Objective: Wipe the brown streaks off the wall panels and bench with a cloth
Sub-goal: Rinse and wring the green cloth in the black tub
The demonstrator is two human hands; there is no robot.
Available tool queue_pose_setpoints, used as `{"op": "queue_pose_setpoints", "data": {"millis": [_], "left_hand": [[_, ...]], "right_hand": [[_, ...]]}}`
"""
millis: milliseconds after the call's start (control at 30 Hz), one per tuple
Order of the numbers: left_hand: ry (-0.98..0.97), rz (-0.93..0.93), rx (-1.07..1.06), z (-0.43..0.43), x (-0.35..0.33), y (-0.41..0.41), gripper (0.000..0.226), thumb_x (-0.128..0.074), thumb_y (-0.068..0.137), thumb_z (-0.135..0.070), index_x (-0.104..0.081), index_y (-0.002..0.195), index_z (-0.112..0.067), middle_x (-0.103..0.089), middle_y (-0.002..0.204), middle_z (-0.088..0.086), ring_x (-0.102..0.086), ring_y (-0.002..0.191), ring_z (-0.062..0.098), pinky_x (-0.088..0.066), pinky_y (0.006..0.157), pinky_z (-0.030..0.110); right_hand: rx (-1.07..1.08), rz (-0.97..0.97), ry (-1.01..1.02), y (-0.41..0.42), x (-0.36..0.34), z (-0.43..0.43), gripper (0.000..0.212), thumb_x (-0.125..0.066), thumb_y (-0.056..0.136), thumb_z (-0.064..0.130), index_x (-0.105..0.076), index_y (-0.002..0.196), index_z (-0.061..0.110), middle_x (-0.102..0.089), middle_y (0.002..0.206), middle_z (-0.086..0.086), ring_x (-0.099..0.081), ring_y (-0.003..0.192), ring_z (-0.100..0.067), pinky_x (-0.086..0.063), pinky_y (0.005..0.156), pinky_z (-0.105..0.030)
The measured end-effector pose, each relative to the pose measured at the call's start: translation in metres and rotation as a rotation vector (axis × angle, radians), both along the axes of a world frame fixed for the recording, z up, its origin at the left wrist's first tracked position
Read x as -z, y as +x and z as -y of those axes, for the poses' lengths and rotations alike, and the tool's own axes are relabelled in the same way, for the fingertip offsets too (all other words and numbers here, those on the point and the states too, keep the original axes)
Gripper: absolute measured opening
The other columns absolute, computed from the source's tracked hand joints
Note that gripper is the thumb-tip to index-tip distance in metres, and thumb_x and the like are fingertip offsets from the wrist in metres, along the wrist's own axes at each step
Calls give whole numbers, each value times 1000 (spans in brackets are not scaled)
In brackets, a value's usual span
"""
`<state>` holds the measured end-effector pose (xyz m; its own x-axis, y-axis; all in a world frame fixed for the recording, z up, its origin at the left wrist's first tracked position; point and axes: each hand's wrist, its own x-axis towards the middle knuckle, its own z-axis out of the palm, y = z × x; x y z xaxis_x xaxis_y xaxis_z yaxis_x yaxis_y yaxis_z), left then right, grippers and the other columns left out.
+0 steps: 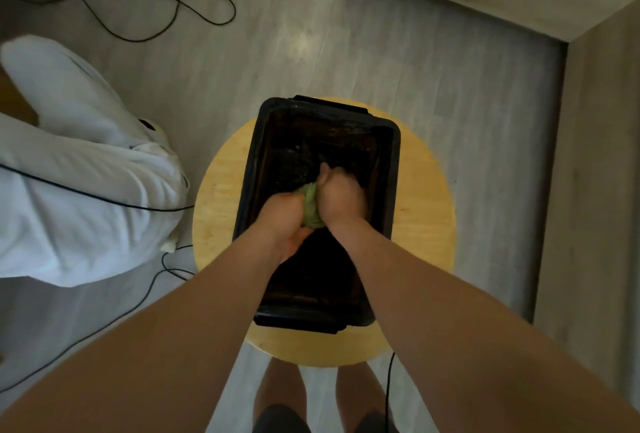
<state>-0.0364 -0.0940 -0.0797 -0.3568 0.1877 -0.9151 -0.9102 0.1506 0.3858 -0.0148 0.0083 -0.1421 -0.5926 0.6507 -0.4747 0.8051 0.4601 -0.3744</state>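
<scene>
Green cloth (311, 209) is clenched in both grips, left hand (282, 221) and right hand (341, 198), low over the black tub (393, 190) on the stool (426, 224), likely so wrung water falls inside.

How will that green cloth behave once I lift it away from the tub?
Likely floppy: the green cloth is bunched up between left hand and right hand. Probably wet, so heavier and drippy, since it is held over the black tub. Hardly fragile, given that squeezing.
</scene>
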Motion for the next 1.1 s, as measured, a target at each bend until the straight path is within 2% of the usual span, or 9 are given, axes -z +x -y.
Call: {"op": "queue_pose_setpoints", "data": {"millis": [133, 267, 367, 467, 633, 767, 933, 1033, 1100], "left_hand": [[-45, 71, -56, 3, 9, -3, 47, -42, 104, -54, -60, 131, -20, -69, 121, 15, -66, 110, 36, -55, 94, 59], [-24, 88, -88, -1, 23, -10, 43, -46, 106, -49, -55, 143, -28, -67, 127, 12, -67, 112, 32, -59, 86, 47], [-12, 106, 5, 5, 20, -19, 45, -47, 106, -46, -74, 102, -10, -74, 84, 11, -73, 77, 23, -54, 71, 32], [-4, 185, 15, 7, 20, -18, 59, -41, 109, -30, -59, 56, -11, -54, 44, 3, -58, 38, 17, -45, 49, 24], [16, 127, 0, 0, 8, -13, 32, -39, 108, -14, -68, 108, -2, -72, 90, 18, -70, 85, 28, -58, 62, 35], [-6, 12, 21, 0, 0, -8, 30, -43, 109, -17, -68, 118, -3, -71, 106, 17, -70, 95, 29, -61, 79, 41], [-25, 112, -67, 8, 4, -3, 47, -36, 105, -54, -57, 136, -26, -64, 132, 11, -60, 117, 33, -44, 104, 65], [21, 137, -138, 5, 0, -3, 48, -35, 109, -49, -62, 125, -13, -66, 124, 19, -61, 107, 31, -44, 110, 50], [15, 113, -80, 6, 6, -7, 48, -37, 110, -44, -66, 113, -6, -68, 110, 19, -65, 100, 29, -50, 100, 41]], "right_hand": [[189, 91, -252, 3, 2, 26, 60, -25, 108, 55, -42, 146, 12, -39, 146, -20, -44, 131, -40, -40, 109, -46], [4, -12, -446, 32, -22, 37, 57, -27, 108, 55, -68, 111, 17, -71, 108, -6, -66, 97, -23, -55, 90, -42], [47, -316, -483, 46, -58, 48, 51, -43, 105, 53, -58, 66, 25, -59, 63, 11, -58, 63, -10, -48, 62, -35], [7, -477, -407, 44, -65, 51, 58, -45, 103, 46, -45, 49, 23, -48, 48, 3, -51, 47, -17, -45, 49, -40], [-96, -287, -121, 30, -22, 26, 55, -34, 99, 48, -55, 62, 14, -63, 66, -10, -63, 63, -32, -54, 58, -46], [-39, -48, 61, 4, -2, -3, 47, -36, 109, 43, -67, 99, 8, -67, 97, -17, -67, 88, -39, -46, 64, -36], [198, 94, -317, 1, -5, 31, 66, -22, 107, 59, -29, 156, 15, -30, 155, -18, -37, 139, -41, -34, 115, -48], [89, 83, -542, 21, -22, 40, 66, -21, 107, 61, -47, 149, 17, -50, 147, -16, -52, 131, -33, -41, 111, -43], [89, -134, -558, 35, -42, 46, 55, -31, 107, 58, -70, 116, 21, -71, 112, -2, -65, 103, -19, -52, 92, -38]]}}
